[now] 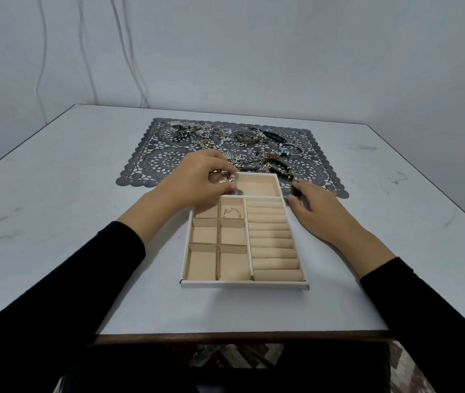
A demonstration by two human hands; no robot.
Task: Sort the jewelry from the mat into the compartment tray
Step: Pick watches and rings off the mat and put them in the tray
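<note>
My left hand (pixel 194 180) holds a watch (pixel 219 177), my right hand (pixel 315 209) lies flat. One ring (pixel 231 212) is in the tray (pixel 242 285); the twelve o'clock pile (pixel 242 139) waits.

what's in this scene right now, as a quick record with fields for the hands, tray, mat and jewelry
tray: white with beige lining, on the table
left hand: grips a rose-gold watch over the tray's far left corner
right hand: rests on the table beside the tray's right wall
sorted: one ring in a small compartment
ring rolls: bare
mat: grey lace, behind the tray
jewelry: mostly on the mat, unsorted
</note>
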